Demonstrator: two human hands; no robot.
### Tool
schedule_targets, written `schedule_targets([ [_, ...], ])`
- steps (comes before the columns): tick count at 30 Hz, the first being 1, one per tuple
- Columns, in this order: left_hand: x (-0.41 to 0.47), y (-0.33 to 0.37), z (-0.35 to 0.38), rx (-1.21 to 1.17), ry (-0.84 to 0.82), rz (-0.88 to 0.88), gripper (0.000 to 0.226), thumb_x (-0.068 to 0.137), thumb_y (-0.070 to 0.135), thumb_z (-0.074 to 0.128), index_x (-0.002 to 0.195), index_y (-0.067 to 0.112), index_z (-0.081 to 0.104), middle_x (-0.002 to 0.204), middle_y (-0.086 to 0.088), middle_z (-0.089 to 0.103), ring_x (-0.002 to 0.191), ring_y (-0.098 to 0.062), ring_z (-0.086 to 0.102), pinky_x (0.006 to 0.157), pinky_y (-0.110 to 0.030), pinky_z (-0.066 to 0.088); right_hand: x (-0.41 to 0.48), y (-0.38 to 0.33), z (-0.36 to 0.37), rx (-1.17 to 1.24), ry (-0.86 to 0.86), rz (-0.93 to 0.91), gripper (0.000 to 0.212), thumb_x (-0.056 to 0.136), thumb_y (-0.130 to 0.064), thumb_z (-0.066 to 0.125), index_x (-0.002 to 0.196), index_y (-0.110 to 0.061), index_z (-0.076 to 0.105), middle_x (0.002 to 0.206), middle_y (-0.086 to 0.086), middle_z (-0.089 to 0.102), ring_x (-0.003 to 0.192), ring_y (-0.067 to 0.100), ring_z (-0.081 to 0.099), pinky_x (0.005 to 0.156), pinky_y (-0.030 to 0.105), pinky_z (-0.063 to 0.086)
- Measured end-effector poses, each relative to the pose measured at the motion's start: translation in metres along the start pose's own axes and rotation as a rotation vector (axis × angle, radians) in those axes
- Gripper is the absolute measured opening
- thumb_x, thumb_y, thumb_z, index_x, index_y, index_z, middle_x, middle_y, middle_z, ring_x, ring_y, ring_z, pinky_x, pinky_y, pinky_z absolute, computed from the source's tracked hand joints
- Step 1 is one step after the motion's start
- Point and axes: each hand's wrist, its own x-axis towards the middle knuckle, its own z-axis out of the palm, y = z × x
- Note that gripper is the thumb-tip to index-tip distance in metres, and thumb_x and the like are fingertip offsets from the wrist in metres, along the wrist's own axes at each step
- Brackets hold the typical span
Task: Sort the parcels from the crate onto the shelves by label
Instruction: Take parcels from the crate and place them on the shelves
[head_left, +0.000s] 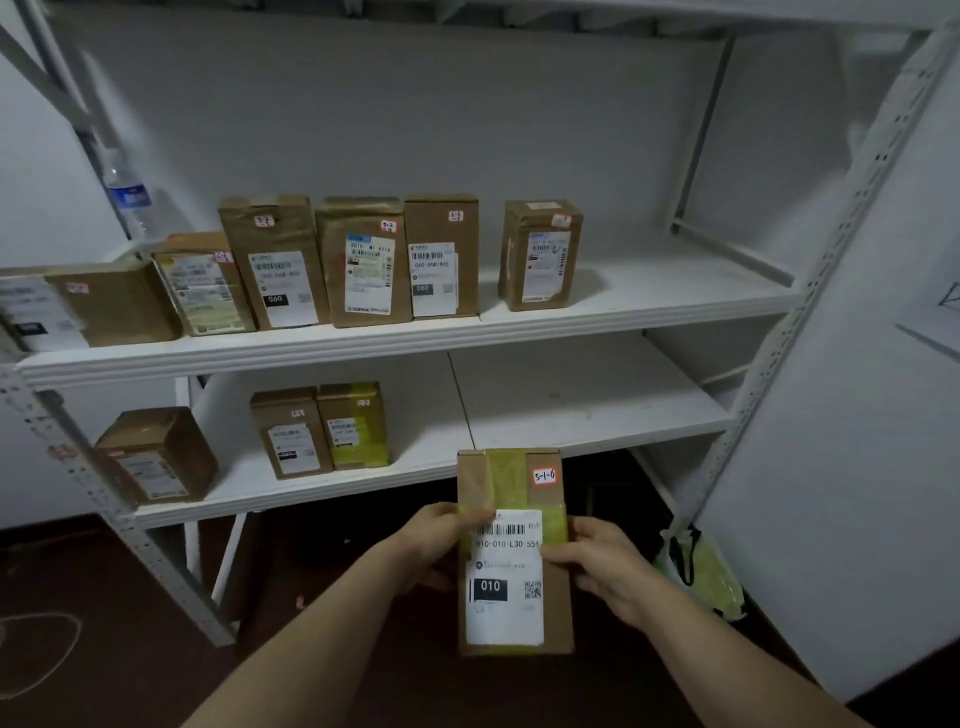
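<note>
Parcel (514, 551) upright at lower centre of frame, held in the air just in front of the lower shelf (587, 410). Your left hand (441, 545) grips its left edge with the thumb on the label; your right hand (597, 566) wraps the right edge.

Risks:
- The handwritten tag (544, 476) reads roughly 5-1-6. Misread it and the parcel goes to the wrong shelf.
- Your fingers sit on glossy tape, so a slip while reaching likely drops it.
- The two standing parcels (319, 431), left of centre, could topple if nudged.
</note>
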Motion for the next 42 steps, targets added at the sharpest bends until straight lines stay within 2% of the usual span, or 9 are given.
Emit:
schedule_targets([
  [6,0.01,0.008,-0.021,-0.046,0.048,-0.03,0.054,0.083,0.048,0.067,0.123,0.018,0.046,0.11,-0.003,0.063,0.1,-0.022,0.062,0.089,-0.048,0.053,0.054,-0.031,-0.001,-0.159,-0.166,0.001,0.026,0.076,-0.02,0.076,0.1,-0.015,0.069,0.104,0.0,0.071,0.107,0.016,0.059,0.102,0.039,0.037],
  [13,-0.012,-0.016,-0.101,-0.066,0.104,-0.062,0.059,0.081,0.045,0.071,0.128,0.016,0.048,0.11,-0.003,0.065,0.098,-0.02,0.064,0.08,-0.042,0.055,0.091,-0.072,0.085,-0.098,-0.293,-0.104,0.071,0.062,-0.016,0.087,0.125,-0.014,0.053,0.11,0.004,0.07,0.104,0.024,0.065,0.101,0.045,0.045],
  [17,-0.013,-0.055,-0.17,-0.072,0.131,-0.057,0.087,0.053,0.061,0.083,0.123,0.016,0.055,0.114,-0.005,0.067,0.105,-0.025,0.064,0.091,-0.05,0.052,0.098,-0.088,0.157,-0.129,-0.402,-0.117,0.063,0.069,-0.003,0.08,0.122,-0.025,0.054,0.108,0.004,0.067,0.102,0.025,0.064,0.091,0.042,0.051],
  [22,-0.023,-0.089,-0.262,-0.13,0.19,-0.039,0.031,0.088,0.037,0.066,0.109,0.015,0.061,0.099,-0.001,0.069,0.08,-0.012,0.066,0.072,-0.029,0.057,0.115,-0.09,0.262,-0.186,-0.426,-0.099,0.05,0.073,-0.002,0.077,0.118,-0.018,0.06,0.115,0.006,0.065,0.103,0.023,0.063,0.086,0.043,0.054],
  [25,-0.02,-0.113,-0.321,-0.135,0.231,-0.026,0.034,0.09,0.038,0.062,0.117,0.018,0.058,0.11,-0.003,0.066,0.094,-0.017,0.064,0.069,-0.027,0.051,0.122,-0.09,0.328,-0.224,-0.426,-0.085,0.043,0.079,-0.004,0.074,0.115,-0.02,0.058,0.116,0.002,0.065,0.1,0.019,0.063,0.092,0.046,0.052],
  [31,-0.007,-0.142,-0.398,-0.212,0.179,-0.068,0.032,0.092,0.033,0.061,0.115,0.011,0.06,0.089,0.001,0.069,0.074,-0.012,0.065,0.055,-0.023,0.05,0.144,-0.087,0.405,-0.262,-0.406,-0.017,0.045,0.078,-0.01,0.076,0.117,-0.025,0.058,0.132,0.007,0.055,0.113,0.023,0.059,0.094,0.05,0.051],
  [36,0.005,-0.156,-0.429,-0.231,0.182,-0.081,0.041,0.087,0.039,0.066,0.117,0.011,0.062,0.095,-0.002,0.074,0.088,-0.021,0.07,0.08,-0.037,0.056,0.153,-0.091,0.436,-0.265,-0.383,0.023,0.053,0.084,-0.01,0.071,0.132,-0.021,0.052,0.134,0.005,0.05,0.113,0.02,0.055,0.077,0.036,0.054],
  [39,0.008,-0.158,-0.445,-0.207,0.182,-0.08,0.057,0.081,0.048,0.07,0.123,0.013,0.059,0.105,-0.004,0.072,0.1,-0.026,0.067,0.093,-0.047,0.052,0.16,-0.098,0.446,-0.22,-0.393,0.055,0.048,0.09,-0.013,0.064,0.135,-0.018,0.049,0.124,0.004,0.058,0.111,0.02,0.056,0.082,0.04,0.051],
  [42,0.007,-0.152,-0.455,-0.216,0.197,-0.077,0.066,0.071,0.057,0.072,0.121,0.015,0.06,0.106,-0.005,0.072,0.1,-0.025,0.067,0.09,-0.043,0.053,0.166,-0.104,0.454,-0.21,-0.422,0.065,0.045,0.092,-0.019,0.061,0.135,-0.018,0.048,0.112,0.004,0.065,0.108,0.022,0.059,0.089,0.041,0.049],
])
